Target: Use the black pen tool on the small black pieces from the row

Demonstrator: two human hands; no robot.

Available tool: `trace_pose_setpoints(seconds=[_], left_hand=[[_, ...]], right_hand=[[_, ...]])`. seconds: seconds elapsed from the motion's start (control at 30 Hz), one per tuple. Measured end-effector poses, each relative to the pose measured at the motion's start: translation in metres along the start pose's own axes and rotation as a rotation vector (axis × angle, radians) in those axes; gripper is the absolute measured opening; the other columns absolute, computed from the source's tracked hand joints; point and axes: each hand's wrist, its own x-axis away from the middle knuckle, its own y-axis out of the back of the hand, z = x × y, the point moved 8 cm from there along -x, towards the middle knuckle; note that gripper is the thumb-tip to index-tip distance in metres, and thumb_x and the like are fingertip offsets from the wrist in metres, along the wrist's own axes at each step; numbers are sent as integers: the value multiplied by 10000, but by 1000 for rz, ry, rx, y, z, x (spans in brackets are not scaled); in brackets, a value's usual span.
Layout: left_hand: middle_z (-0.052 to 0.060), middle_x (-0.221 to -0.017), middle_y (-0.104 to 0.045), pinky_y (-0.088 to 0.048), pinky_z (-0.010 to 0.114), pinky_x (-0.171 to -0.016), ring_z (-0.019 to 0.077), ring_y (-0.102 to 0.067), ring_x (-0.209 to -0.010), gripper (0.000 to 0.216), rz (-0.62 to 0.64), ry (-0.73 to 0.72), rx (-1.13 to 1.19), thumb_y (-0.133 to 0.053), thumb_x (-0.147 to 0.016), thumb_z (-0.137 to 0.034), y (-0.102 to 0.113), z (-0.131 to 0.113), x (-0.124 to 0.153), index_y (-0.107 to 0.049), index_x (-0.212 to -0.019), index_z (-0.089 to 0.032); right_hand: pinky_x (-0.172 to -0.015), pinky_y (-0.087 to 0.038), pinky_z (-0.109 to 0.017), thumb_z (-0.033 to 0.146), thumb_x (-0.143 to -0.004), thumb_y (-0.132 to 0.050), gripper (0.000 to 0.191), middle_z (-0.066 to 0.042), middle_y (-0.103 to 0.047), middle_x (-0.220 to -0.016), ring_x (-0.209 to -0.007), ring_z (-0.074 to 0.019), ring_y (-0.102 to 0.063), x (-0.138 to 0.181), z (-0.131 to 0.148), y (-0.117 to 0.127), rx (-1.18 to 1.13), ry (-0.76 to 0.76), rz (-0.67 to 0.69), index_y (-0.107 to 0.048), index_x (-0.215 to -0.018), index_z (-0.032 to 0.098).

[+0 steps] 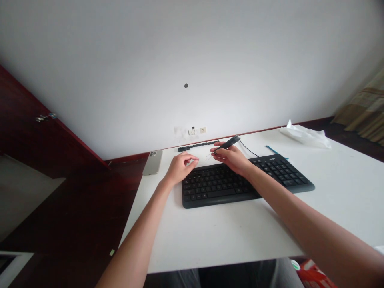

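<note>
A black keyboard point(240, 182) lies on the white table point(228, 236). My right hand point(232, 157) hovers over its back edge, fingers closed round a slim black pen-like tool point(229, 143) that points up and to the right. My left hand point(180, 167) rests at the keyboard's top left corner with fingers curled in a pinch; what they hold, if anything, is too small to name. A small clear piece point(209, 157) lies on the table between the two hands. A row of dark keycaps point(196, 146) lies along the table's back edge.
A phone point(153, 162) lies face down at the table's back left corner. A blue strip point(274, 151) and a white crumpled tissue pack point(306, 135) sit at the back right. A thin black cable point(249, 149) runs behind the keyboard. Dark red furniture stands left of the table.
</note>
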Motion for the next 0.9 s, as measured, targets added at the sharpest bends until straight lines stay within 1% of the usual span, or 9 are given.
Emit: trace_pose_setpoints(seconds=[0.07, 0.13, 0.2, 0.27, 0.33, 0.4, 0.63, 0.77, 0.9], left_hand=[[55, -886, -728, -446, 261, -647, 137, -562, -684, 240, 58, 19, 15, -594, -934, -296, -1, 0, 2, -816, -918, -207], [41, -859, -729, -416, 257, -621, 125, -536, -644, 245, 138, 33, 29, -574, -898, -219, -7, -2, 4, -818, -898, -204], [17, -750, -696, -375, 256, -590, 114, -490, -589, 260, 210, 60, 19, -566, -857, -178, -15, -3, 8, -821, -903, -204], [-12, -622, -618, -331, 258, -562, 111, -442, -545, 263, 259, 97, -4, -567, -843, -188, -21, -2, 10, -823, -901, -205], [-26, -565, -562, -305, 260, -547, 111, -417, -527, 261, 278, 124, -16, -568, -844, -215, -23, 0, 12, -823, -900, -209], [-23, -575, -569, -301, 261, -544, 112, -422, -527, 261, 286, 132, -7, -570, -843, -229, -23, 0, 12, -824, -898, -207], [-25, -576, -562, -289, 258, -523, 109, -418, -512, 253, 322, 149, 47, -570, -820, -219, -24, 2, 13, -812, -891, -199], [-32, -554, -537, -279, 255, -506, 107, -407, -494, 249, 333, 153, 63, -568, -811, -213, -25, 3, 14, -807, -875, -198], [-30, -562, -547, -273, 253, -502, 104, -410, -497, 242, 333, 153, 70, -573, -808, -210, -24, 2, 14, -807, -867, -193]], right_hand=[[-1008, -555, -416, 214, -775, -772, 304, -70, -756, -1032, -944, -206, -714, 1, 1, -5, -9, 23, 23, -650, -1054, 214], [-1010, -552, -412, 194, -756, -767, 311, -63, -755, -1006, -964, -202, -707, 4, 1, -13, 8, 37, 57, -651, -1045, 208], [-1007, -550, -421, 195, -748, -761, 327, -66, -759, -1000, -983, -204, -704, 8, 2, -21, 62, 47, 87, -644, -1053, 203], [-1002, -547, -439, 218, -751, -761, 354, -82, -767, -1032, -970, -205, -711, 12, 4, -27, 140, 63, 121, -631, -1080, 197], [-987, -550, -451, 236, -748, -769, 398, -102, -768, -1081, -941, -206, -722, 15, 6, -31, 205, 72, 161, -615, -1113, 191], [-969, -557, -452, 235, -741, -778, 436, -114, -768, -1105, -934, -215, -731, 17, 7, -33, 241, 66, 196, -599, -1136, 191], [-976, -547, -439, 201, -756, -771, 458, -86, -789, -1027, -926, -212, -733, 17, 5, -36, 287, 61, 277, -566, -1165, 205], [-951, -543, -423, 188, -749, -775, 453, -78, -794, -1015, -932, -220, -735, 19, 2, -40, 319, 49, 354, -577, -1155, 208], [-924, -538, -398, 178, -752, -760, 428, -68, -797, -990, -952, -223, -732, 20, 2, -41, 357, 38, 386, -585, -1141, 208]])
